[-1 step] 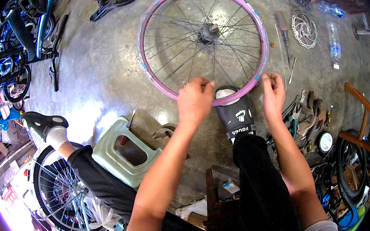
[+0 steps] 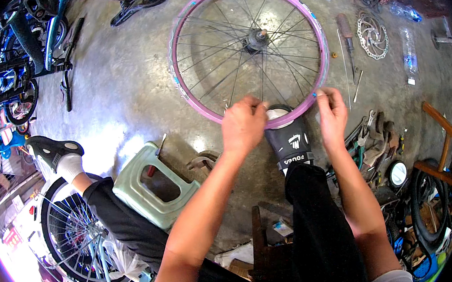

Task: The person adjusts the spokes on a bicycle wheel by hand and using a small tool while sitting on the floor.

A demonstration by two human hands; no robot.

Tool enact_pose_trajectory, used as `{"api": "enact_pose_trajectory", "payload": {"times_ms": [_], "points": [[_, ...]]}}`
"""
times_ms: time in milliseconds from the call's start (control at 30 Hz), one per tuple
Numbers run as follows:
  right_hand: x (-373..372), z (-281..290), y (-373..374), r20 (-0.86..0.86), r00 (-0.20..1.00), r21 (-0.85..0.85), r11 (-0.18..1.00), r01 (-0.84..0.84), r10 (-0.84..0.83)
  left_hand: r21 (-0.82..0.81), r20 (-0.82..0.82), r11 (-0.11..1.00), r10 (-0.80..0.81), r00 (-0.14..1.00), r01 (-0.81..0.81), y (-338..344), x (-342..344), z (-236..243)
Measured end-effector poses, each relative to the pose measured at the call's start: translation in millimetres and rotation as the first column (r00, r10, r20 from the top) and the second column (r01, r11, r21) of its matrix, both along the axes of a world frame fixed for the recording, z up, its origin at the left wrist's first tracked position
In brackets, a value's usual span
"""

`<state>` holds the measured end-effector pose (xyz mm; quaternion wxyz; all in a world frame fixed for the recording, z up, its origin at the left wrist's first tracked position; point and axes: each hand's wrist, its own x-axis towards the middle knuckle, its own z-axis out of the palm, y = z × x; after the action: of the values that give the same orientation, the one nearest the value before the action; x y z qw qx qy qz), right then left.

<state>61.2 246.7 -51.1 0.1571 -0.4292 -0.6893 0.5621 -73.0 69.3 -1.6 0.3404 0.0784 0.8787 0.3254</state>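
A bicycle wheel with a pink rim, dark spokes and a hub lies in front of me, its near edge over my right shoe. My left hand is over the near part of the rim. Its fingers are curled and pressed together beside the spokes; whatever they may hold is hidden. At the rim's near right edge is my right hand. Its thumb and fingertips pinch the rim next to a small blue mark. No tyre is on this rim.
A pale green plastic stool stands to the left. On the right lie a screwdriver, a brake disc, a plastic bottle and a pile of tools. A bicycle frame and another wheel are at the left.
My left hand has shifted slightly right along the rim. My right hand's fingertips have moved a little left, onto the rim's edge. The wheel looks unmoved.
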Motion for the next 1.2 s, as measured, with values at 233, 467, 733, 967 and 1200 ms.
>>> {"api": "enact_pose_trajectory", "payload": {"times_ms": [233,467,733,967,1200], "points": [[-61.6,23.6,-6.2,0.07,0.895,-0.266,0.873,-0.41,0.441,0.007,-0.015,0.996,-0.089,0.996,0.089,13.3,21.4,-4.4],[-68.7,11.8,-21.3,-0.029,0.899,-0.409,0.816,-0.409,0.436,0.04,-0.059,0.971,-0.232,0.971,0.235,4.5,-20.0,17.6],[-66.5,13.0,-28.2,0.008,0.903,-0.467,0.8,-0.377,0.43,-0.141,-0.676,0.989,-0.133,0.725,0.05,-1.2,-82.0,13.9],[-62.8,15.7,-29.6,0.014,0.901,-0.456,0.805,-0.38,0.433,-0.438,-0.553,0.864,-0.476,0.684,0.248,-35.0,-113.3,20.1],[-54.8,22.0,-29.3,0.03,0.911,-0.56,0.762,-0.325,0.41,0.014,0.246,0.996,-0.085,0.966,0.084,-11.4,-75.4,27.4]]}}
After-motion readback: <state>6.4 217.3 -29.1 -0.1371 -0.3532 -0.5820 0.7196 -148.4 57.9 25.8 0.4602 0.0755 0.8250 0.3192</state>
